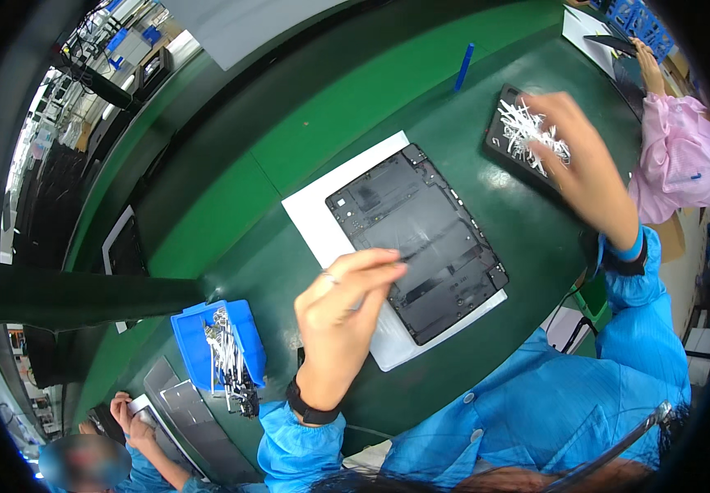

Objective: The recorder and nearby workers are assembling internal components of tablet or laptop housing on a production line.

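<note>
A black laptop casing panel (pixel 420 246), its inner side facing up, lies on a white sheet (pixel 314 218) on the green table. Over the panel's near left part is my left hand (pixel 342 308), thumb and fingertips drawn together in a pinch. Anything between those fingertips is too small to make out. At the far right, my right hand (pixel 585 160) is at a heap of small white strips (pixel 527 131) on a black tray (pixel 496 141). Its thumb and forefinger are spread apart around the strips, and the other fingers are partly hidden.
A blue bin (pixel 194 349) with white and black cables stands left. Behind the panel, a blue stick (pixel 464 67) rises from the table. At right is a co-worker's pink sleeve (pixel 675 156); at lower left, another co-worker's hands (pixel 133 419) are beside dark panels (pixel 194 415).
</note>
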